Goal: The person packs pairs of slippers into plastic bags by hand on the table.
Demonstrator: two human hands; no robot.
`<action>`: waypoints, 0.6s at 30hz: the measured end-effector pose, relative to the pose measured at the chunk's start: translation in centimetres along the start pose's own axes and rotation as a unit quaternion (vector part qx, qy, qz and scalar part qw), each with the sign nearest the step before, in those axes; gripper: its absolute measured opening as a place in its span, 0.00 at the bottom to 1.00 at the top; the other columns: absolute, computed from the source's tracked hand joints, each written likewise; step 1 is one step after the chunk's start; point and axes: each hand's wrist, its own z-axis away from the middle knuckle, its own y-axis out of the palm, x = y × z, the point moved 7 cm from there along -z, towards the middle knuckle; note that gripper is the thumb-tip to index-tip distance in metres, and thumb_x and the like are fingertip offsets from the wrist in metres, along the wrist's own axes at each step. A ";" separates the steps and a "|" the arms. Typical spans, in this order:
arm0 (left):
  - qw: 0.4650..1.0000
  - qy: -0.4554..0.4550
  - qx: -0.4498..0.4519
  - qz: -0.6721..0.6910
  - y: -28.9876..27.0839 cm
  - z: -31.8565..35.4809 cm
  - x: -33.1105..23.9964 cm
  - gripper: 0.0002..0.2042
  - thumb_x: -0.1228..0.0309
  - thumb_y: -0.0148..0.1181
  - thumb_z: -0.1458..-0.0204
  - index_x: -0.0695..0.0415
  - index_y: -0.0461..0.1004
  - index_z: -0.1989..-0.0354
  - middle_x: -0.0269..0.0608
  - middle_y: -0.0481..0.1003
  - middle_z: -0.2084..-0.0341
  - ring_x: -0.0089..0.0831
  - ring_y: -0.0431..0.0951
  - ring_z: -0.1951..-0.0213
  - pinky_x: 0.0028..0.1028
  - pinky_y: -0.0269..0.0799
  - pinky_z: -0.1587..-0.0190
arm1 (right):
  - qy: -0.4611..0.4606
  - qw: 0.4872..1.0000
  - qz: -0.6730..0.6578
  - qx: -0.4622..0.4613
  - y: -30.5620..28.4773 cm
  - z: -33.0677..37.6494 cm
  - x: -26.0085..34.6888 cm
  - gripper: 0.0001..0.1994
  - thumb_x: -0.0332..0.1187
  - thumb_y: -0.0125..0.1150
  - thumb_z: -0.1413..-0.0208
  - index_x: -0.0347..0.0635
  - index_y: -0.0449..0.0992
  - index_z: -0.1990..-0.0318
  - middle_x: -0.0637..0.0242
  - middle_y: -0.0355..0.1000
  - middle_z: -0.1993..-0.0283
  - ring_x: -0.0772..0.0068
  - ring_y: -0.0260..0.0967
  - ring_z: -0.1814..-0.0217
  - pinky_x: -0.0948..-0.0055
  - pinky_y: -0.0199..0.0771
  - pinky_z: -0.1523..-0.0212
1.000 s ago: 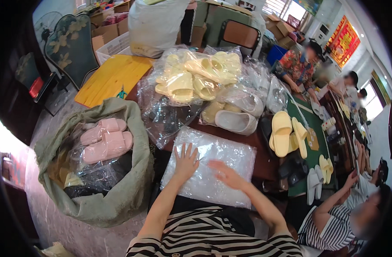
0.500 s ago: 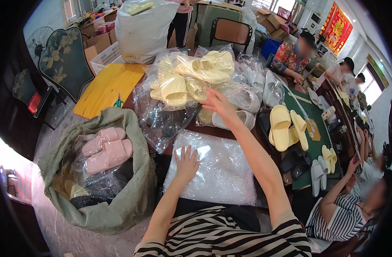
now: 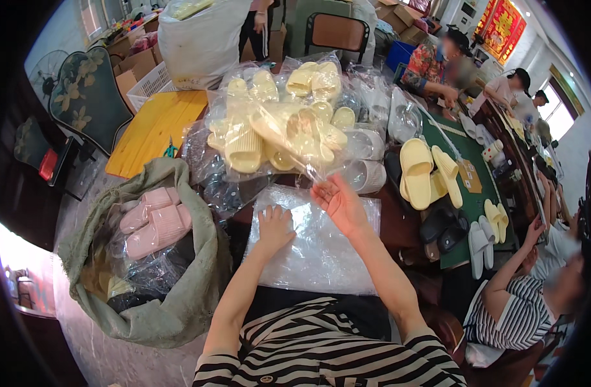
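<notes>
My left hand [image 3: 274, 227] lies flat, fingers spread, on a stack of clear plastic bags [image 3: 321, 255] on the table in front of me. My right hand [image 3: 336, 201] is raised over the stack's far edge, pinching the lower edge of a clear bag holding pale yellow slippers [image 3: 294, 127]. That bag hangs lifted in front of a heap of more bagged yellow slippers [image 3: 244, 138]. Bagged white slippers [image 3: 368, 174] lie just to the right of the heap.
A grey-green sack [image 3: 179, 309] with pink slippers [image 3: 155, 220] stands at my left. Beyond it is a yellow board [image 3: 155, 129] and a big white bag [image 3: 202, 42]. Loose yellow slippers [image 3: 417, 171] lie on a green mat [image 3: 477, 164]; other people sit along the right.
My right hand went from the bag stack out to the slipper heap and has come back toward me holding a bag of yellow slippers. My left hand stayed flat on the stack.
</notes>
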 end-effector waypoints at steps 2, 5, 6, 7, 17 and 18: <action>0.995 0.003 0.011 0.102 -0.1 -0.5 0.6 0.32 0.52 0.69 0.58 0.51 0.72 0.43 0.47 0.66 0.42 0.50 0.60 0.36 0.55 0.54 0.39 | 0.055 0.997 -0.035 -0.039 -2.3 0.7 -1.5 0.10 0.41 0.57 0.34 0.44 0.75 0.56 0.71 0.75 0.68 0.74 0.74 0.62 0.66 0.76 0.49; 0.963 -0.019 -0.042 0.264 -0.7 -1.4 1.7 0.22 0.55 0.62 0.47 0.54 0.75 0.48 0.47 0.71 0.46 0.48 0.72 0.48 0.44 0.67 0.48 | 0.061 0.994 0.056 -0.066 -2.7 0.7 -1.3 0.09 0.40 0.57 0.34 0.46 0.76 0.58 0.77 0.68 0.75 0.81 0.66 0.70 0.70 0.73 0.59; 0.897 -0.058 -0.045 0.437 -0.5 -1.6 2.5 0.18 0.56 0.57 0.41 0.55 0.75 0.49 0.46 0.73 0.48 0.46 0.76 0.53 0.42 0.70 0.50 | 0.059 0.994 0.052 -0.069 -2.5 0.5 -1.1 0.09 0.40 0.57 0.34 0.46 0.76 0.58 0.77 0.68 0.75 0.81 0.66 0.70 0.70 0.73 0.59; 0.898 -0.056 -0.042 0.435 -0.4 -2.0 2.6 0.18 0.56 0.57 0.41 0.55 0.75 0.49 0.46 0.73 0.48 0.46 0.76 0.53 0.42 0.70 0.50 | 0.036 0.992 0.104 -0.060 -2.2 0.3 -0.6 0.09 0.40 0.57 0.34 0.46 0.76 0.59 0.78 0.66 0.75 0.83 0.63 0.72 0.73 0.71 0.61; 0.210 -0.027 0.045 0.976 1.8 -2.0 0.7 0.31 0.48 0.41 0.35 0.57 0.57 0.30 0.46 0.63 0.34 0.47 0.66 0.36 0.47 0.66 0.35 | 0.087 0.862 0.461 0.191 2.9 9.2 0.7 0.14 0.39 0.48 0.31 0.43 0.79 0.53 0.75 0.62 0.76 0.84 0.59 0.73 0.80 0.62 0.70; 0.243 -0.043 -0.005 0.969 1.1 -1.9 0.1 0.32 0.47 0.43 0.36 0.58 0.57 0.31 0.45 0.64 0.34 0.47 0.67 0.37 0.46 0.65 0.35 | 0.115 0.833 0.495 0.219 1.7 10.6 0.9 0.15 0.39 0.48 0.31 0.42 0.80 0.54 0.73 0.64 0.76 0.83 0.60 0.73 0.80 0.62 0.70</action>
